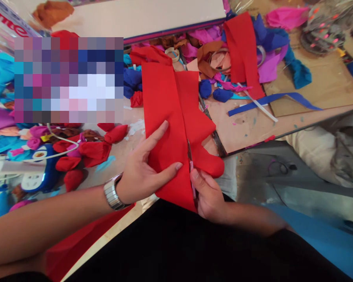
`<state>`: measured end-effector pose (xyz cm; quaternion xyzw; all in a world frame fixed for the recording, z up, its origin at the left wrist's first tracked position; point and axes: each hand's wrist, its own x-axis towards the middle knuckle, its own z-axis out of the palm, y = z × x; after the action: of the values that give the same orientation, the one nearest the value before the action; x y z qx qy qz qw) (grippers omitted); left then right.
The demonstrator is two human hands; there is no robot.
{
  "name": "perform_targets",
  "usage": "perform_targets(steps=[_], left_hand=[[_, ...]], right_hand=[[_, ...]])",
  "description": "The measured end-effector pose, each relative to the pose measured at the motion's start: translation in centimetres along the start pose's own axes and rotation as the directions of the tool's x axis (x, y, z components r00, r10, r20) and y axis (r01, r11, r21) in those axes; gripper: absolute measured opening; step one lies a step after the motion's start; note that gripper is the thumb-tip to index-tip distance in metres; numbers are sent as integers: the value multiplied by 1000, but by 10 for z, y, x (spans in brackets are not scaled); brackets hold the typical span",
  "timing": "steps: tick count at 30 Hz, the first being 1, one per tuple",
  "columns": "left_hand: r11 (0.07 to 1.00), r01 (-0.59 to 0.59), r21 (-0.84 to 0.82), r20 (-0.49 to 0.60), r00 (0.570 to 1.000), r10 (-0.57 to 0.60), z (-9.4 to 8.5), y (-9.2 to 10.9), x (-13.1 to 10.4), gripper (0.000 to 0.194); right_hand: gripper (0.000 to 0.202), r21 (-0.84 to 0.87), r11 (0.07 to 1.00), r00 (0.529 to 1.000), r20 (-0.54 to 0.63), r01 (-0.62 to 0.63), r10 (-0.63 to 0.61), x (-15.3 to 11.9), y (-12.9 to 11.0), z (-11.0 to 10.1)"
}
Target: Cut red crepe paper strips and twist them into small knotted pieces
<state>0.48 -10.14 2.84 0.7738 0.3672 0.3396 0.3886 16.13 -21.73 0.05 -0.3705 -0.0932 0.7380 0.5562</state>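
Observation:
A long piece of red crepe-like material lies over the table's front edge, with a slit running up its length. My left hand, a metal watch on its wrist, rests on the left strip with thumb and fingers spread. My right hand is closed around the handles of a pair of scissors. The scissor blades sit in the slit between the two strips. The right strip bends away and curls beside my right hand.
Red bundles and a blue-and-white power strip lie at left. Coloured scraps and a red strip lie at the back. A blue strip and brown cardboard are at right. A blurred block covers the upper left.

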Motion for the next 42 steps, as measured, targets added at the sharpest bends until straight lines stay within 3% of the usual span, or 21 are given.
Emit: perform_targets(steps=[26,35,42], left_hand=[[999,42,-20,-10,999,-42,1,4,0,91],[1000,6,-18,0,1000,-6,1,4,-1,90],[999,-2,-41,-20,1000,1,-1,1,1,91]], right_hand=[[47,57,998,998,-55,-26,29,-1,1,5],[48,103,994,985,-170,23,-6,0,1,2],[37,31,999,986,-168,8,-3,-10,10,-8]])
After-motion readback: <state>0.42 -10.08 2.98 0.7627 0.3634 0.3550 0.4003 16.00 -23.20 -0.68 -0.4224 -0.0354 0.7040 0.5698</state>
